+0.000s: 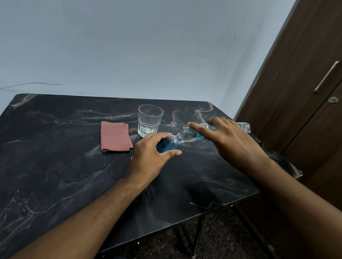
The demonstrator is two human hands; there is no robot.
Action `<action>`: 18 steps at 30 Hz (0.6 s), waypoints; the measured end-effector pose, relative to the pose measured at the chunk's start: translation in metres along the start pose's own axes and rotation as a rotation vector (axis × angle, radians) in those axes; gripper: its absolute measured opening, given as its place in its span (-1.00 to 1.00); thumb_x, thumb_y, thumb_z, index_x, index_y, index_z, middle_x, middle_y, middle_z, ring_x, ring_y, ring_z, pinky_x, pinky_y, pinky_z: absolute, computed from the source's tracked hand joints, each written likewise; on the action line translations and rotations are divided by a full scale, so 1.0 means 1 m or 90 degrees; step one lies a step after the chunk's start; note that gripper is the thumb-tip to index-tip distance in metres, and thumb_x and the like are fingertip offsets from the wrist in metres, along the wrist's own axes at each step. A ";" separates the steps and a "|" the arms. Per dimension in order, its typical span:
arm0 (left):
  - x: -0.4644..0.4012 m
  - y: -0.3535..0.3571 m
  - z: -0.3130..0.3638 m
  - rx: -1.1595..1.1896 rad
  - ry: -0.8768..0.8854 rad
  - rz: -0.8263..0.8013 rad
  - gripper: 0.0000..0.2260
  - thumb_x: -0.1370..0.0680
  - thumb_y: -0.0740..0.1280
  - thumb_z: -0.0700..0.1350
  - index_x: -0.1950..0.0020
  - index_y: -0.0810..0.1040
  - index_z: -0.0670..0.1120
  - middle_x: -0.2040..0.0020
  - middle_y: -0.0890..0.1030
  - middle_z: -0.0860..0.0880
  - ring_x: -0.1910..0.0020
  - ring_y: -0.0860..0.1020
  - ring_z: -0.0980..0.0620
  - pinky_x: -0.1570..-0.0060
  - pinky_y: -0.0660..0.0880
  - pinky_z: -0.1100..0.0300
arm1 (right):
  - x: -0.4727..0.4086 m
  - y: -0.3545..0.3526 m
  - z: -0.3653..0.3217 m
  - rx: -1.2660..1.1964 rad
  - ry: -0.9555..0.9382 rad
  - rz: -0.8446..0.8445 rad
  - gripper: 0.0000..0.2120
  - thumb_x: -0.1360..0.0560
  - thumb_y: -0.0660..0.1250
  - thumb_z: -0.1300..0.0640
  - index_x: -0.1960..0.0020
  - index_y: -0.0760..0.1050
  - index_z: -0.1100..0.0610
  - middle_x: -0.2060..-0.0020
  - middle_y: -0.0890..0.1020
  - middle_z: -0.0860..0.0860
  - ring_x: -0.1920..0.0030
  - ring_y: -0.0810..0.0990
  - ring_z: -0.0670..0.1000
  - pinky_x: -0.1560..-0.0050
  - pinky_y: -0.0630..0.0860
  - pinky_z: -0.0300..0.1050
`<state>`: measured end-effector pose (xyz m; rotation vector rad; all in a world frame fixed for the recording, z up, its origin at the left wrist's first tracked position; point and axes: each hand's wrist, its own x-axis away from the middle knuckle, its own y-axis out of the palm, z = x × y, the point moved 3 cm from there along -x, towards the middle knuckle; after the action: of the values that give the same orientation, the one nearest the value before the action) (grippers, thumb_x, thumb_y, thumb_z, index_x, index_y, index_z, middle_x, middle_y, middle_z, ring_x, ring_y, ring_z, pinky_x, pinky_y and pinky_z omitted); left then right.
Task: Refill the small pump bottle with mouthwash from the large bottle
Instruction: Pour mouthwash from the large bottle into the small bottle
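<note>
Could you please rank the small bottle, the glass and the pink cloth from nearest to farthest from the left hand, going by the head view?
From the left hand:
1. Small bottle: in its grip, tilted toward the large bottle.
2. Pink cloth: on the table, just to the hand's left.
3. Glass: upright, beyond the fingers; nearly as close as the cloth, so 2 and 3 are hard to separate.

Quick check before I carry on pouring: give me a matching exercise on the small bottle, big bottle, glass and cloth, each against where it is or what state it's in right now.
Things:
1. small bottle
2. big bottle
3. glass
4. cloth

States:
A. folded, lying flat on the table
B. upright, holds no blue liquid
C. tilted, gripped by the left hand, neck open
D. held nearly level by the right hand, mouth at the other bottle's neck

Pairs: 1-C, 2-D, 3-B, 4-A
</note>
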<state>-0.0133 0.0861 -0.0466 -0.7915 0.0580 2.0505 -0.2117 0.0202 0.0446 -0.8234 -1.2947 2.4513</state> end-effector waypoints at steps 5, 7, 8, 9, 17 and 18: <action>0.000 -0.001 0.000 -0.001 0.000 0.003 -0.54 -0.31 0.64 0.03 -0.17 0.68 0.00 -0.06 0.67 0.11 -0.07 0.63 0.14 -0.12 0.62 0.17 | -0.002 0.000 0.000 0.005 -0.001 0.000 -0.11 -0.49 0.38 0.42 -0.60 0.10 -0.16 -0.27 0.49 0.20 -0.17 0.54 0.19 -0.13 0.55 0.10; 0.000 -0.001 0.001 -0.001 0.001 0.004 -0.54 -0.31 0.64 0.03 -0.18 0.68 0.00 -0.06 0.67 0.11 -0.06 0.63 0.14 -0.12 0.61 0.18 | -0.002 0.000 0.000 0.006 -0.003 -0.002 -0.11 -0.49 0.39 0.41 -0.60 0.09 -0.17 -0.30 0.48 0.20 -0.19 0.54 0.19 -0.15 0.56 0.10; -0.001 -0.001 0.001 -0.002 0.003 0.004 -0.53 -0.31 0.64 0.03 -0.18 0.68 0.00 -0.06 0.67 0.11 -0.06 0.63 0.15 -0.12 0.61 0.19 | -0.003 0.000 0.000 0.006 -0.004 -0.004 -0.10 -0.49 0.40 0.41 -0.61 0.08 -0.17 -0.31 0.47 0.20 -0.20 0.53 0.19 -0.16 0.55 0.11; -0.001 -0.001 0.001 -0.003 0.004 0.004 -0.53 -0.31 0.64 0.03 -0.18 0.68 0.00 -0.06 0.67 0.11 -0.06 0.63 0.15 -0.12 0.61 0.19 | -0.003 0.001 0.000 0.004 -0.004 -0.005 -0.10 -0.49 0.40 0.40 -0.61 0.08 -0.17 -0.31 0.47 0.20 -0.21 0.53 0.19 -0.17 0.56 0.12; 0.000 -0.001 0.000 -0.007 0.003 -0.002 -0.53 -0.32 0.63 0.03 -0.18 0.67 -0.01 -0.06 0.67 0.09 -0.07 0.63 0.12 -0.12 0.63 0.12 | -0.002 -0.001 -0.002 -0.001 -0.004 0.014 -0.11 -0.46 0.41 0.44 -0.60 0.14 -0.13 -0.25 0.50 0.20 -0.15 0.55 0.19 -0.11 0.55 0.09; 0.000 -0.001 0.000 -0.008 0.003 -0.002 -0.53 -0.32 0.63 0.04 -0.18 0.67 -0.01 -0.06 0.67 0.09 -0.07 0.63 0.12 -0.11 0.63 0.11 | -0.002 0.000 -0.002 -0.005 -0.001 0.014 -0.11 -0.46 0.41 0.44 -0.60 0.14 -0.12 -0.24 0.51 0.19 -0.15 0.55 0.19 -0.11 0.55 0.09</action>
<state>-0.0130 0.0863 -0.0459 -0.8035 0.0456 2.0481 -0.2093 0.0210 0.0448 -0.8422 -1.3027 2.4666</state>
